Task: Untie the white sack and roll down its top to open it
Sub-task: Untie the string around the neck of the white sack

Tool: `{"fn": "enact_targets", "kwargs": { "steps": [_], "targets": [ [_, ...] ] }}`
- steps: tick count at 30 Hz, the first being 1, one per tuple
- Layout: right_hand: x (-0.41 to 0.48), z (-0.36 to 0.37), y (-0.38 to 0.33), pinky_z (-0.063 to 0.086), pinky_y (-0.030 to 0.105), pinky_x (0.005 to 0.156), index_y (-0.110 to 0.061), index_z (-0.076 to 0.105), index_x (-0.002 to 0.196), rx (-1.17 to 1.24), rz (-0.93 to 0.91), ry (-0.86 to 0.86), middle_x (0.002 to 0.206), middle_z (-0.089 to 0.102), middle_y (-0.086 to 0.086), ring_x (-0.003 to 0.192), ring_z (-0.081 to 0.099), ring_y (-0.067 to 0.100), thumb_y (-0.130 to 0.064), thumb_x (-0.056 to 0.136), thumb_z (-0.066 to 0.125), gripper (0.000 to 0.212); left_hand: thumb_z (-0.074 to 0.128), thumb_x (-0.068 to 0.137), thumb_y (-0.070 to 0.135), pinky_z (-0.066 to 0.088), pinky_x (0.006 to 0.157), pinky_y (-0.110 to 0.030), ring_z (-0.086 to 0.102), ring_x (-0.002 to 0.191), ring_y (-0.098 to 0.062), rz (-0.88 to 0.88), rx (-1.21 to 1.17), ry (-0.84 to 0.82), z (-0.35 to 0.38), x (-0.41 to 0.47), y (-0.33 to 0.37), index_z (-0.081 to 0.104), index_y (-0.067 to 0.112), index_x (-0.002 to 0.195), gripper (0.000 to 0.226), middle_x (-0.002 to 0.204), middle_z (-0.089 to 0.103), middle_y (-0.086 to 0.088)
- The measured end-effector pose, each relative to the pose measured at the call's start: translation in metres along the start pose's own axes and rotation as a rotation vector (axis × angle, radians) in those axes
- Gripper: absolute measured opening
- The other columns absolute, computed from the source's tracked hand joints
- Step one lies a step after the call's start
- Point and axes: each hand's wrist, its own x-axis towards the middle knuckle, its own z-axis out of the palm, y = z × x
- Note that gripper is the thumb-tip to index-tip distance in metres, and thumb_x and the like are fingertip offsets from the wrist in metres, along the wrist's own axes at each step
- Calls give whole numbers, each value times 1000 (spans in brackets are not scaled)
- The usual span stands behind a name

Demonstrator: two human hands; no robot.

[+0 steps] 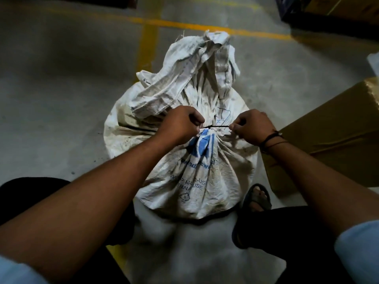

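A dirty white woven sack (196, 177) with blue print stands on the concrete floor between my legs. Its neck is gathered and bound by a thin black tie (215, 126). Above the tie the loose, crumpled sack top (190, 78) flops away from me. My left hand (180, 124) pinches the tie's left end with fingers closed. My right hand (253, 127) pinches the right end, so the tie runs taut between both hands. A dark band circles my right wrist.
A brown cardboard box (332, 140) lies close on the right, touching the sack's side. My sandalled foot (257, 197) rests by the sack's right base. Yellow floor lines (147, 48) run behind the sack. Dark shelving with boxes (332, 11) stands at the far right.
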Motion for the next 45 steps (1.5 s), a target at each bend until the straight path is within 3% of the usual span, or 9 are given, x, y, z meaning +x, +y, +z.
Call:
{"fn": "enact_targets", "kwargs": {
  "steps": [6, 9, 13, 18, 22, 29, 32, 40, 45],
  "targets": [
    [-8, -2, -12, 43, 27, 63, -4, 70, 68, -37, -16, 78, 70, 69, 10, 62, 57, 18, -23, 87, 66, 27, 79, 82, 10, 57, 87, -29, 70, 92, -10, 60, 9, 7, 4, -10, -4, 77, 14, 96, 15, 99, 75, 1],
    [-33, -1, -46, 34, 9, 54, -9, 68, 70, 51, -119, 116, 66, 61, -2, 57, 51, 5, -22, 87, 63, 22, 62, 97, 29, 60, 74, -32, 73, 80, -16, 28, -32, 8, -1, -16, -2, 78, 14, 91, 23, 86, 76, 0],
    [-74, 30, -76, 41, 31, 59, -16, 60, 78, 7, -330, 75, 78, 65, 7, 72, 60, 26, -24, 85, 58, 11, 51, 99, 51, 50, 51, -18, 64, 48, -12, -248, -226, -230, -4, -18, 1, 70, 11, 70, 53, 55, 68, 0],
    [-81, 55, -74, 50, 39, 70, -15, 62, 88, -61, -421, 46, 93, 67, 11, 86, 63, 33, -26, 85, 59, 11, 71, 89, 14, 49, 73, -25, 60, 64, -9, -143, -57, -257, 4, -11, -15, 80, 9, 98, 14, 79, 72, -6],
    [-55, 35, -63, 42, 19, 59, -20, 73, 81, 94, -345, -149, 81, 71, 0, 72, 63, 14, -26, 83, 70, 7, 73, 87, 17, 53, 77, -25, 68, 79, -9, -91, 130, -220, 5, -6, -8, 80, 21, 94, 11, 89, 77, 2],
    [-16, 9, -34, 41, 4, 67, -19, 74, 88, 167, -305, 78, 89, 73, -2, 71, 61, 3, -14, 79, 72, 11, 65, 95, 10, 56, 64, -26, 72, 68, -11, -170, 27, -258, -1, 0, 0, 74, 5, 86, 14, 78, 77, -5],
    [-9, 10, -39, 45, 22, 74, -23, 71, 92, 51, -425, 125, 95, 63, -1, 80, 58, 11, -20, 77, 69, 15, 69, 93, 17, 46, 52, -15, 60, 52, 2, -85, 254, -215, -16, 7, 4, 77, 12, 87, 11, 68, 69, 8],
    [10, 20, -62, 39, 29, 95, -9, 69, 118, -47, -455, -26, 119, 65, 16, 114, 57, 30, -6, 84, 63, 35, 66, 94, 28, 45, 74, -26, 67, 91, -15, -29, 349, -120, -19, 11, -5, 79, 20, 93, 15, 93, 76, -1],
    [23, 22, -54, 44, 25, 104, -16, 68, 123, 138, -261, -181, 127, 65, 4, 118, 59, 16, 5, 82, 57, 47, 59, 99, 24, 38, 75, -23, 65, 105, -20, -41, 373, -144, -18, 6, -3, 77, 14, 104, 21, 109, 75, -5]
  ]
}}
